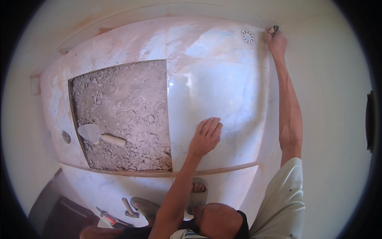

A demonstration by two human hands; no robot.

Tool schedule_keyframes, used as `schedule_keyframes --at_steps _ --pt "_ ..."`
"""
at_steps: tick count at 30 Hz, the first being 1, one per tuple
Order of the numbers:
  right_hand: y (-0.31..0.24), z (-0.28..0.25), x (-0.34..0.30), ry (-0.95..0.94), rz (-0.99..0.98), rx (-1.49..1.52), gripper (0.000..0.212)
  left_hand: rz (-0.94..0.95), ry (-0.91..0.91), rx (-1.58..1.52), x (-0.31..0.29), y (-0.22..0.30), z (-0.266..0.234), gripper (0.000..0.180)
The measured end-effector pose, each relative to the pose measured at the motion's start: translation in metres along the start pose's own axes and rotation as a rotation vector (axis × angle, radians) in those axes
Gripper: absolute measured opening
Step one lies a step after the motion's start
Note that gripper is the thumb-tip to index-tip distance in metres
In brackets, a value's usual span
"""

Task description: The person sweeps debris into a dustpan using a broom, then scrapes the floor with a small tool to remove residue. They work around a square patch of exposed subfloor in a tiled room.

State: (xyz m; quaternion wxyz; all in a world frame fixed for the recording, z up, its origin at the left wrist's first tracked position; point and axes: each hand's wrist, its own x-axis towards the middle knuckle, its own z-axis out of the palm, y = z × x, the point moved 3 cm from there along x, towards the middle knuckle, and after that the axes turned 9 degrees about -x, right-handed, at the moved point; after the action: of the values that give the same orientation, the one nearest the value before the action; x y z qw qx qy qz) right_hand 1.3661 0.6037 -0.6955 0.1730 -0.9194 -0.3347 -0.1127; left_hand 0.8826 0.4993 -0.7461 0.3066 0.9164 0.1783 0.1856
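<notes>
My left hand (206, 137) rests palm down on a glossy white marbled floor tile (215, 91), fingers stretched out and holding nothing. Far off to the right, where floor meets wall, my right hand (277, 43) is closed around a small dark and yellowish object (273, 29) whose kind I cannot make out. Just left of that hand lies a round slotted floor drain (247, 36). A trowel (90, 132) with a pale wooden handle lies on the rough grey mortar (127, 103) in a rectangular gap among the tiles.
A low ledge edge (215, 170) crosses in front of my knees. Below it lie a hammer (129, 208) and red-handled pliers (109, 217) beside my sandals (145, 206). Pale walls (330, 99) enclose the floor, and a small round fitting (65, 137) sits at the left.
</notes>
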Motion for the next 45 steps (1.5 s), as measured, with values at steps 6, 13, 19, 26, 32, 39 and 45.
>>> schedule_keyframes --at_steps 6,13,19,26,32,39,45 --pt "0.009 -0.046 -0.003 0.440 -0.263 0.127 0.011 -0.016 -0.001 -0.013 -0.001 -0.002 0.001 0.033" --pt "-0.012 -0.039 -0.019 0.128 -0.280 -0.136 0.011 -0.013 -0.001 -0.020 0.000 -0.001 0.001 0.034" --pt "0.022 -0.008 0.000 0.303 -0.037 0.198 0.014 -0.028 -0.041 -0.039 -0.001 0.000 -0.002 0.035" --pt "-0.076 0.027 -0.053 0.175 -0.153 0.028 0.018 -0.018 -0.024 -0.023 -0.001 -0.001 -0.001 0.036" --pt "-0.178 0.045 -0.072 -0.482 -0.300 0.664 0.013 0.000 -0.007 -0.015 -0.002 -0.002 -0.001 0.035" --pt "-0.187 0.017 -0.100 -0.084 -0.375 0.239 0.016 0.019 0.009 0.036 -0.001 -0.002 -0.004 0.039" --pt "-0.240 0.016 -0.164 -0.600 -0.648 0.760 0.016 0.012 -0.004 0.009 -0.002 -0.003 -0.010 0.037"
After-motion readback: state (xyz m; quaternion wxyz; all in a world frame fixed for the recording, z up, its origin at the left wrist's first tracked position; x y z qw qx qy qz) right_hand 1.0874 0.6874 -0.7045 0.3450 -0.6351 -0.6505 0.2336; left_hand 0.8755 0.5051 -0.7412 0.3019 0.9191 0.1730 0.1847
